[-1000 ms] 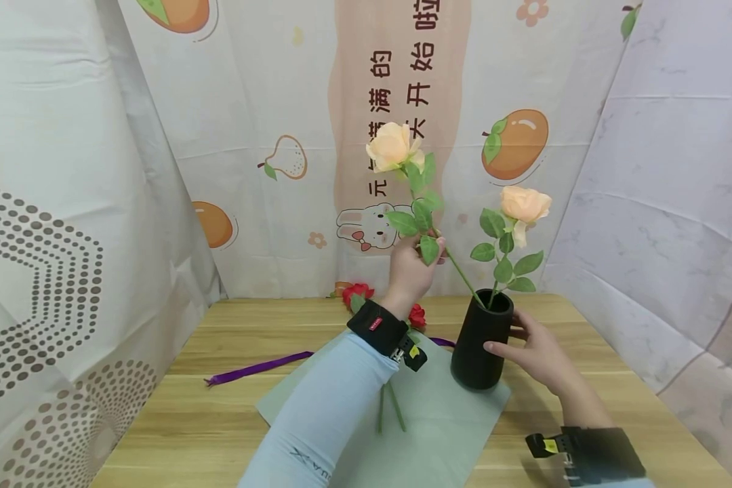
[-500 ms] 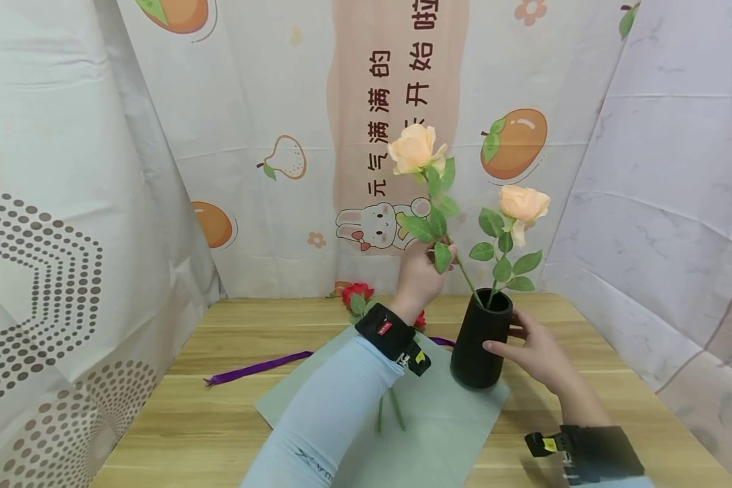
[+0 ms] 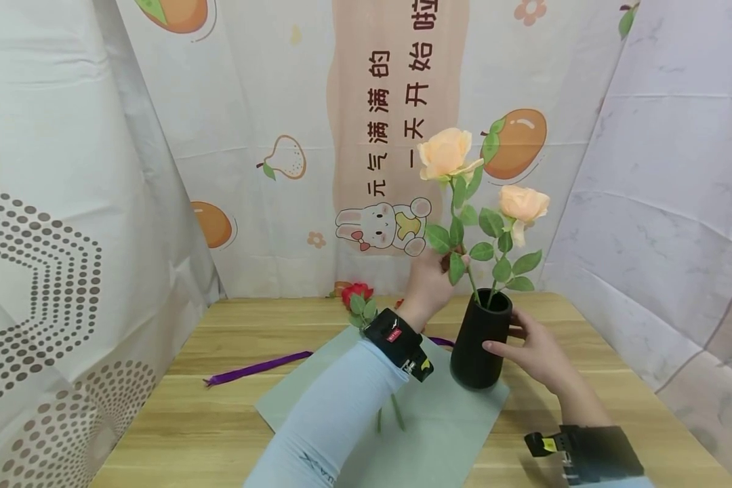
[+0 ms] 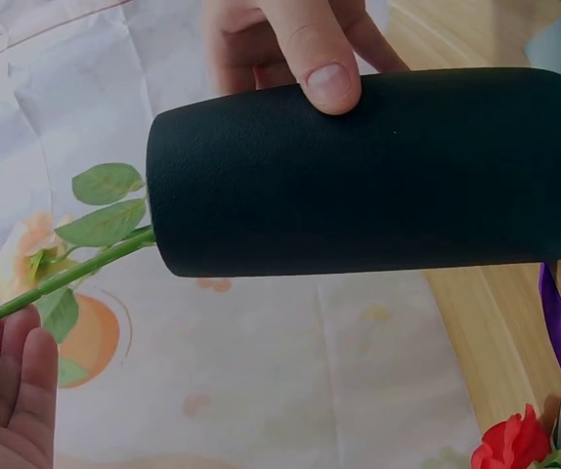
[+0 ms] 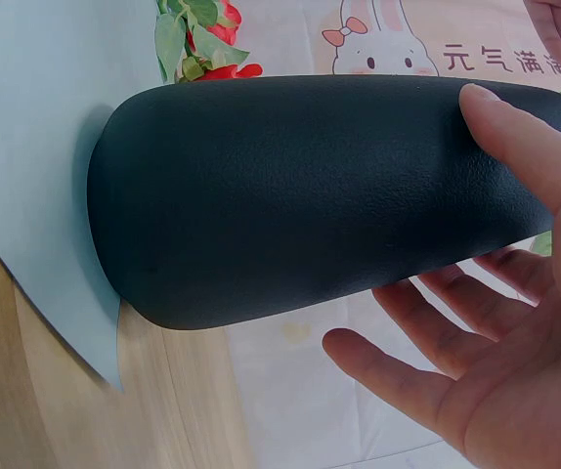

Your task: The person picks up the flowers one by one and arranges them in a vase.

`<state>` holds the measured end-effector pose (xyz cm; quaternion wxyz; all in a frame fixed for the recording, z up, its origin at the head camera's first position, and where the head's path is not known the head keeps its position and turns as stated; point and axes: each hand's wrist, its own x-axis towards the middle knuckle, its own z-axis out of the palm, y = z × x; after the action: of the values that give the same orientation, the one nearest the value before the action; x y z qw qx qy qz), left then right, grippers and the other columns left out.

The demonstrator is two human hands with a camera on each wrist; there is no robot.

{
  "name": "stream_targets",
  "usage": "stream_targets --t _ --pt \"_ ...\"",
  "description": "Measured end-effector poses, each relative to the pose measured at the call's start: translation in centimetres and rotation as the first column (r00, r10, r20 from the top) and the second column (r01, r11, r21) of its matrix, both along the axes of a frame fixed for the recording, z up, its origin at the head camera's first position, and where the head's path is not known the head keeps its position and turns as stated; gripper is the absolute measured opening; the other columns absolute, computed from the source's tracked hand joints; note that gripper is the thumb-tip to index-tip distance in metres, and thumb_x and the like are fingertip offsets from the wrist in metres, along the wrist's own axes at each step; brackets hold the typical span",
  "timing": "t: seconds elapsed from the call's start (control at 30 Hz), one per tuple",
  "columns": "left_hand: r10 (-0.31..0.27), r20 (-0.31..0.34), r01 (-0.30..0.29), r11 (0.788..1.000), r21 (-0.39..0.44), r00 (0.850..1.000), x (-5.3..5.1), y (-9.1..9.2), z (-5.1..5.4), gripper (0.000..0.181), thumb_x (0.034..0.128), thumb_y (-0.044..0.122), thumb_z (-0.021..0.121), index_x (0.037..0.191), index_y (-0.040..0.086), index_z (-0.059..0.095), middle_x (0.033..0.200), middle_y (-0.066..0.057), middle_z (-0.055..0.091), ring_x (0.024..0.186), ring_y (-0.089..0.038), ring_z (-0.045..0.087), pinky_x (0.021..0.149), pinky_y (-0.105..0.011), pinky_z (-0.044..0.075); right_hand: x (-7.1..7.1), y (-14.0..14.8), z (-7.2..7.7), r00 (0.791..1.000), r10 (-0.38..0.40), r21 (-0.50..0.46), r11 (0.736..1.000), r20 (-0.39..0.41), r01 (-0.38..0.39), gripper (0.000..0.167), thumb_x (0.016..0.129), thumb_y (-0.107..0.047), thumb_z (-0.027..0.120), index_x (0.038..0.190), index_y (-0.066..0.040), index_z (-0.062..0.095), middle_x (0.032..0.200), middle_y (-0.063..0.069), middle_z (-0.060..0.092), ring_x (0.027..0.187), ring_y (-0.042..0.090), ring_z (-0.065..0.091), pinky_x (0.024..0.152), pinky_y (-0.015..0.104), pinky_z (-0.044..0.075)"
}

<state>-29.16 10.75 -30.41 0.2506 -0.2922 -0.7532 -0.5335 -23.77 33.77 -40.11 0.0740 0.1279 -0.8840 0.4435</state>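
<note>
A black vase (image 3: 478, 346) stands upright on the right part of a grey-green sheet (image 3: 427, 427). Two peach roses have their stems in its mouth: one (image 3: 522, 205) leans right, the other (image 3: 446, 154) rises taller on the left. My left hand (image 3: 430, 285) pinches the taller rose's stem above the rim; in the left wrist view its fingers hold the green stem (image 4: 75, 274). My right hand (image 3: 539, 352) grips the vase from the right, with the thumb on its near side and fingers around the far side, as the right wrist view of the hand (image 5: 515, 322) shows.
Red roses (image 3: 357, 295) lie at the back of the sheet, partly hidden by my left forearm, with stems (image 3: 398, 412) showing below it. A purple ribbon (image 3: 259, 367) extends left over the wooden table (image 3: 177, 420). Printed cloth (image 3: 268, 224) hangs behind and at both sides.
My left hand has moved right with the taller rose, bringing its bloom closer to the other one and its stem more upright. The right hand and the vase have stayed in place.
</note>
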Motion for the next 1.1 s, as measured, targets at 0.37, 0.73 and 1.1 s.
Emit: stream_targets --t 0.37,0.73,1.1 --pt "0.024 -0.019 -0.024 1.000 -0.015 1.000 0.5 0.7 0.2 0.011 0.0999 0.017 0.068 0.101 0.005 0.067 0.094 -0.006 0.072 0.081 -0.003 0.063 0.071 -0.013 0.048 0.1 0.1 0.1 1.000 -0.013 0.006 1.000 0.019 0.013 0.086 0.089 -0.041 0.080 0.156 -0.011 0.035 0.145 0.029 0.046 0.126 0.057 0.048 0.091 0.067 0.049" --pt "0.046 -0.063 -0.051 0.996 -0.080 0.997 0.4 1.4 -0.5 0.009 0.1007 0.014 0.067 0.104 0.006 0.070 0.089 -0.003 0.072 0.076 0.003 0.061 0.068 -0.009 0.048 0.0 0.1 -0.1 1.000 -0.008 -0.001 1.000 0.007 0.008 0.084 0.088 -0.040 0.081 0.155 -0.013 0.038 0.143 0.028 0.049 0.125 0.056 0.050 0.090 0.067 0.049" --pt "0.084 -0.136 -0.110 0.976 -0.190 0.987 0.5 2.0 -2.0 0.007 0.0966 0.006 0.068 0.092 0.008 0.073 0.087 -0.001 0.072 0.078 0.000 0.062 0.071 -0.008 0.045 -0.3 0.2 -0.4 1.000 -0.004 -0.014 1.000 -0.004 0.004 0.082 0.088 -0.038 0.082 0.153 -0.014 0.039 0.142 0.027 0.050 0.125 0.056 0.050 0.089 0.065 0.051"
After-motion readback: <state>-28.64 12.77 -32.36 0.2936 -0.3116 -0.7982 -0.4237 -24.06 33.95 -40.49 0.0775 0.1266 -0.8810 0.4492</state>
